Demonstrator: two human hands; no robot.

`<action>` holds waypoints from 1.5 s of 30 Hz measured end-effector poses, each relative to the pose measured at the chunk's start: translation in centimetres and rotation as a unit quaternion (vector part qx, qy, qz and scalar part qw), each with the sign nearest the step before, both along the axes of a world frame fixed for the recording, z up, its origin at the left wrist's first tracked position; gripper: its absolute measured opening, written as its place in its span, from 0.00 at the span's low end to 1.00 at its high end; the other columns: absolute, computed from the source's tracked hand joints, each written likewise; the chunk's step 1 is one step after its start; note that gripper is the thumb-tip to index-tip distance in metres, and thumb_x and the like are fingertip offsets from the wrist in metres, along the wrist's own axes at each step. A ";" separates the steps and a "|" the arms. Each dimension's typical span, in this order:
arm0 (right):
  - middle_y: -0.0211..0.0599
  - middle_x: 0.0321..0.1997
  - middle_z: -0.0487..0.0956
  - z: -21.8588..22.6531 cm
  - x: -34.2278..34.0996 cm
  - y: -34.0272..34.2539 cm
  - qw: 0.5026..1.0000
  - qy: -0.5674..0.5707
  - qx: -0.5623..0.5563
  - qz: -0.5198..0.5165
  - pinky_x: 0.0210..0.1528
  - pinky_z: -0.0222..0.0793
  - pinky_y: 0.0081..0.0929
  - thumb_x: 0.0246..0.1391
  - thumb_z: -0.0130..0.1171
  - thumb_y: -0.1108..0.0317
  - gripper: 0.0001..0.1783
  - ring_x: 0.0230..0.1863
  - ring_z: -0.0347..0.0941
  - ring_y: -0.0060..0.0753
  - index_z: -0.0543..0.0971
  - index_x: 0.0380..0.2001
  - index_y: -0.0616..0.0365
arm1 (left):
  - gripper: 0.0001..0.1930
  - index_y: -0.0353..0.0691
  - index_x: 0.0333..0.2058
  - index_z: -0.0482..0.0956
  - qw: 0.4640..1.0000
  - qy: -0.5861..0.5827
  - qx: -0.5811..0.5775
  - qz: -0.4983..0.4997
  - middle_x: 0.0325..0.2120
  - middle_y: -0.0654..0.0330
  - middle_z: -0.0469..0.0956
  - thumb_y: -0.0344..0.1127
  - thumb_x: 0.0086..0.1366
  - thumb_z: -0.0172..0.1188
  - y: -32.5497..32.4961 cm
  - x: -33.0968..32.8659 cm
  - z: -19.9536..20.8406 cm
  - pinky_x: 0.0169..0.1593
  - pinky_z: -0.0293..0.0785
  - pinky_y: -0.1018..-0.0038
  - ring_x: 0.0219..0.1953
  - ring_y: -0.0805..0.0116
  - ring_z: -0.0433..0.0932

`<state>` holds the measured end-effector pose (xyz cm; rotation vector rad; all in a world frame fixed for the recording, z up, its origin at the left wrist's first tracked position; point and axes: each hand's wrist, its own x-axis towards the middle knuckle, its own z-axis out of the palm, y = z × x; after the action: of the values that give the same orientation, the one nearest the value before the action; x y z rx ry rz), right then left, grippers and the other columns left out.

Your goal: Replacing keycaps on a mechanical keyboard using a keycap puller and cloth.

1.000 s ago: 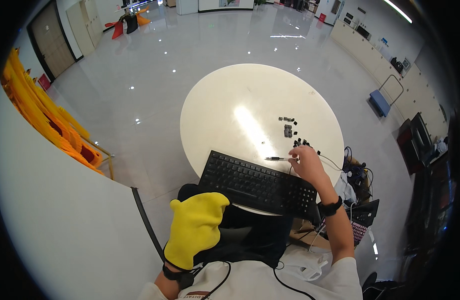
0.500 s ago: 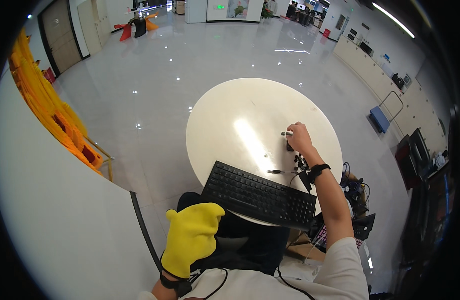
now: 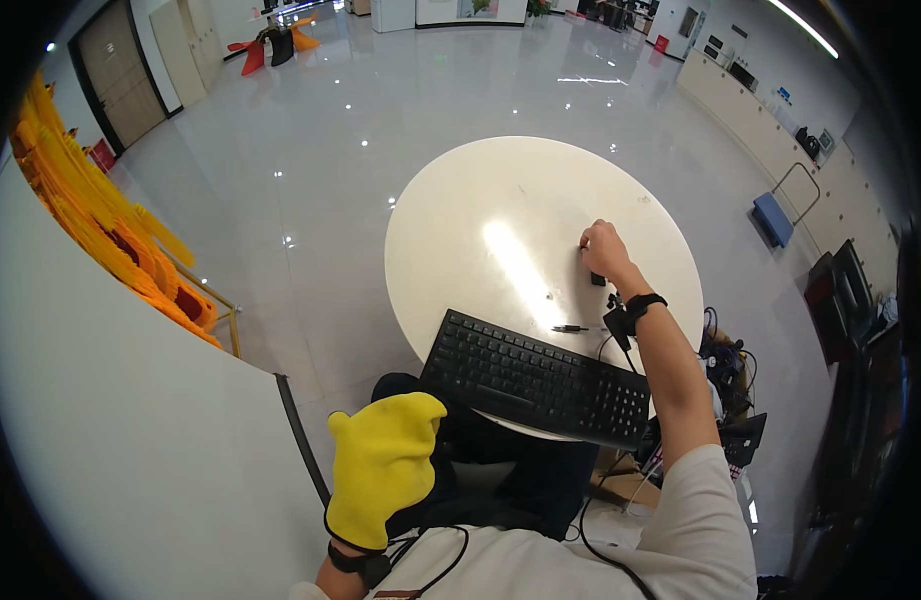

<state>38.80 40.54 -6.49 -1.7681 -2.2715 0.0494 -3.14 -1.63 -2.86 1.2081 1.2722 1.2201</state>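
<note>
My right hand (image 3: 605,249) reaches over the right half of the round white table (image 3: 451,220). Its fingers are closed together at a small dark spot, too little of which shows to name. Just below the palm lies a small black block (image 3: 598,280). Loose black keycaps (image 3: 615,300) show partly beside my wrist, and a pen (image 3: 573,329) lies left of them. A black keyboard (image 3: 526,378) rests along the table's near edge, its right end with bare key posts. My left hand (image 3: 384,465), inside a yellow mitt-like glove, is by my lap, fingers hidden.
Cables and electronic gear (image 3: 731,370) sit beside the table on the right. A white panel (image 3: 161,430) stands close on my left, with orange fabric (image 3: 131,240) beyond it. A blue trolley (image 3: 774,220) is on the floor farther right.
My right hand has drawn its fingers in closer, and the small dark piece that stuck out from them is now mostly hidden. The view has shifted slightly. My left hand stays by my lap.
</note>
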 end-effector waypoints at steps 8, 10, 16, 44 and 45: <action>0.54 0.44 0.89 2.3 -0.5 -1.6 0.999 0.033 0.005 0.037 0.60 0.83 0.48 0.54 0.70 0.77 0.08 0.51 0.85 0.60 0.92 0.37 0.62 | 0.25 0.48 0.55 0.89 1.000 -0.006 0.007 -0.009 0.47 0.61 0.91 0.35 0.57 0.76 0.0 0.5 -0.2 0.50 0.81 0.61 0.49 0.53 0.90; 0.53 0.41 0.89 4.3 -1.2 -3.0 0.997 0.061 0.001 0.056 0.58 0.84 0.49 0.54 0.70 0.76 0.08 0.47 0.87 0.60 0.91 0.38 0.63 | 0.25 0.48 0.55 0.89 1.000 -0.005 0.014 -0.012 0.47 0.61 0.91 0.35 0.57 0.76 0.0 0.5 -0.2 0.50 0.81 0.61 0.49 0.53 0.90; 0.46 0.41 0.89 10.9 -4.3 -14.7 0.974 0.139 0.047 0.172 0.44 0.84 0.40 0.57 0.73 0.77 0.08 0.40 0.86 0.49 0.90 0.41 0.60 | 0.25 0.48 0.55 0.89 0.998 0.018 0.043 -0.046 0.46 0.62 0.91 0.35 0.56 0.76 -0.7 1.1 0.7 0.49 0.81 0.61 0.48 0.53 0.90; 0.41 0.47 0.86 5.2 -17.2 -43.5 0.887 0.296 0.038 0.351 0.44 0.88 0.39 0.57 0.75 0.74 0.16 0.45 0.87 0.47 0.85 0.49 0.62 | 0.30 0.38 0.80 0.66 0.874 -0.442 -0.102 -0.173 0.75 0.49 0.75 0.50 0.91 0.53 -2.0 4.7 -2.7 0.76 0.77 0.52 0.73 0.48 0.79; 0.41 0.48 0.86 5.0 -17.5 -43.6 0.884 0.299 0.033 0.359 0.45 0.88 0.40 0.56 0.75 0.75 0.18 0.46 0.88 0.47 0.85 0.50 0.62 | 0.32 0.38 0.81 0.65 0.867 -0.462 -0.115 -0.147 0.76 0.48 0.74 0.53 0.91 0.50 -2.3 4.9 -3.3 0.78 0.74 0.51 0.74 0.48 0.77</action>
<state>21.32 -3.08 -1.45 -0.6383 -2.2418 0.5622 1.72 -3.90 -6.20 0.4721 0.4622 1.1462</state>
